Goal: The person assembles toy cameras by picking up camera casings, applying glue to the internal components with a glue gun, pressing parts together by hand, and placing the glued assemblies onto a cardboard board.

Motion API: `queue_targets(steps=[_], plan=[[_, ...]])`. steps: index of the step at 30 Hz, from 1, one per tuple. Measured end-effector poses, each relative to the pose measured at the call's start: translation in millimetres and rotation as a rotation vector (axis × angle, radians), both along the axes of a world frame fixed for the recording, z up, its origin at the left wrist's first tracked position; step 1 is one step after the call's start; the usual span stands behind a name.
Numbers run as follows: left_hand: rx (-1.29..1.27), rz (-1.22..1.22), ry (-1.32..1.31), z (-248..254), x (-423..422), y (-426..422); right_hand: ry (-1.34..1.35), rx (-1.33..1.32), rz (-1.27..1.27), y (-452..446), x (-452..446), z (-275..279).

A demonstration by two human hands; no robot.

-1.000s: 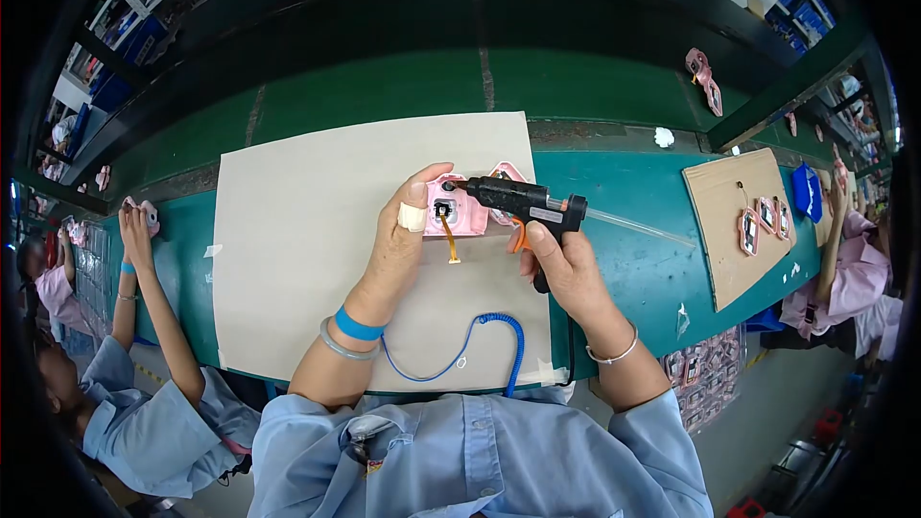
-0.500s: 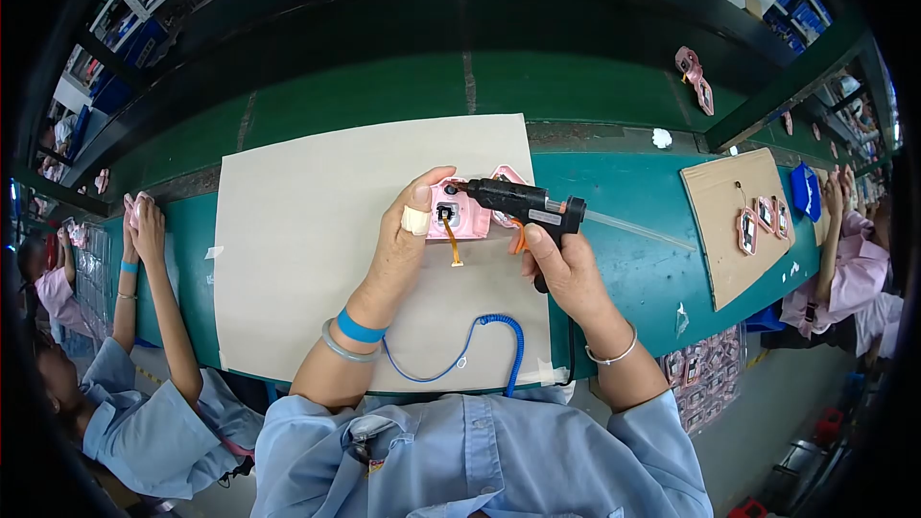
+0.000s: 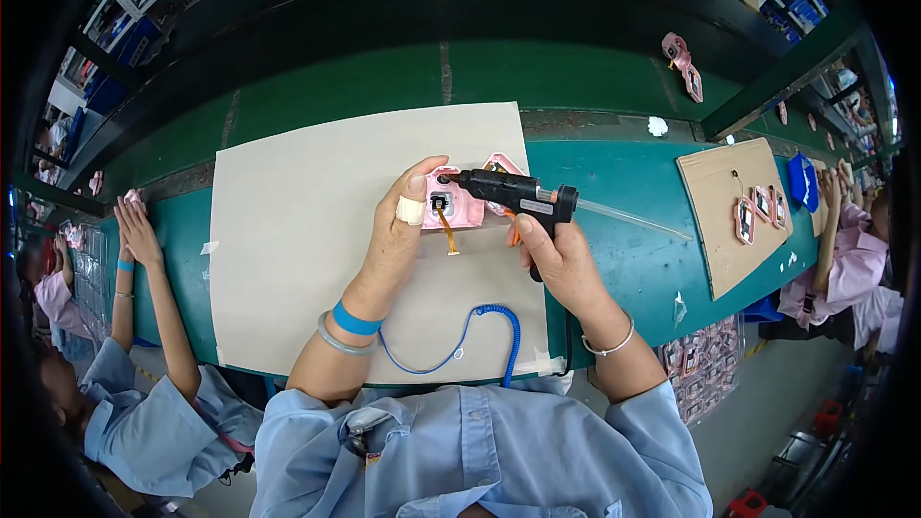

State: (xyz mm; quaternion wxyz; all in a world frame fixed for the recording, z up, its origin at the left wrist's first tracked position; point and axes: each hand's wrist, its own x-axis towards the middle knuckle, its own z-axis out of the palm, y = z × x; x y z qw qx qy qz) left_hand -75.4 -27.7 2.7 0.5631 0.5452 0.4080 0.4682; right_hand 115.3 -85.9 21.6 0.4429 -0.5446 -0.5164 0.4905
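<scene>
My left hand [image 3: 397, 213], with a wrapped thumb, grips the left side of a pink casing [image 3: 465, 208]. A small black part sits in the casing, and an orange ribbon cable [image 3: 449, 235] hangs from it. In my right hand [image 3: 556, 254] is a black glue gun [image 3: 508, 190] with an orange trigger and a clear glue stick [image 3: 633, 220] out of its back. The gun's nozzle is at the casing's upper left part. Partly behind the gun lies a second pink shell piece [image 3: 502, 164].
Beige board [image 3: 288, 259] under my hands, with a coiled blue cord [image 3: 515, 331] near its front edge. Cardboard [image 3: 715, 211] with several pink parts lies right. Another pink assembly [image 3: 683, 67] is at the back right. Co-worker's hands [image 3: 137, 230] are at left; another person [image 3: 844, 259] sits at far right.
The view has shifted slightly. The gun's nozzle remains at the casing's upper left, and both hands keep their holds. The left co-worker's hands have moved together around a pink part.
</scene>
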Motion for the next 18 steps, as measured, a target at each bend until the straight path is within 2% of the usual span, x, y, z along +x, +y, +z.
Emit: queue_targets(steps=[18], plan=[[0.010,0.010,0.024,0.3,2.9,-2.2,-0.106,0.063,-0.046,-1.3,0.3,2.2]])
